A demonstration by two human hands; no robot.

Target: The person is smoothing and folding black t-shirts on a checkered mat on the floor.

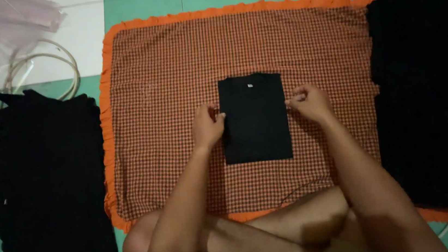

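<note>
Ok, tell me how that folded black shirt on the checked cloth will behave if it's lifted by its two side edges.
The folded black shirt would probably sag in the middle, being soft fabric. Its layers may slip open, since nothing visible secures the fold. It looks light, lying flat on the checked cloth. The left hand and right hand pinch its sides.

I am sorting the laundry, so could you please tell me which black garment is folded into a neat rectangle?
The small black folded shirt on the orange checked cloth, between both hands.
</note>
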